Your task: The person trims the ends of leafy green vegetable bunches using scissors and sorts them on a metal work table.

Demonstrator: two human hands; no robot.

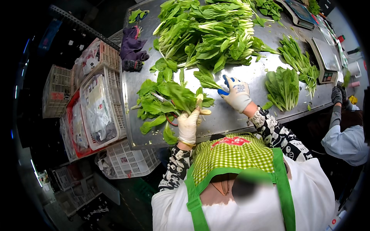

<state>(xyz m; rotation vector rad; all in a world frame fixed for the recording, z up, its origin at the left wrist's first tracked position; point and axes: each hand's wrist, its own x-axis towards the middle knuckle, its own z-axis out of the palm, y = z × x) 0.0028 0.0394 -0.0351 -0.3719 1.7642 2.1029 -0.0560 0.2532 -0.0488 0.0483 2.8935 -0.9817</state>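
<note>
My left hand (188, 122), in a pale glove, grips a small bunch of leafy greens (182, 96) by the stems. Around and beneath it lie loose green leaves (151, 105) and a pair of scissors (159, 97) with red handles, partly covered by leaves. My right hand (238, 93) wears a white glove with blue fingertips. Its thumb and forefinger are spread beside the stem end of a single leafy stalk (205, 78); whether the thumb touches it is unclear. Beyond both hands rises a large heap of leafy greens (208, 34).
Two bunches, one upright-leaved bunch of greens (282, 88) and another (299, 59), lie at right near a weighing scale (326, 56). A second scale (297, 13) stands farther back. Purple cloth (133, 49) lies at the steel table's (136, 138) left edge. Plastic crates (99, 108) stand left; a co-worker's gloved hands (338, 93) show right.
</note>
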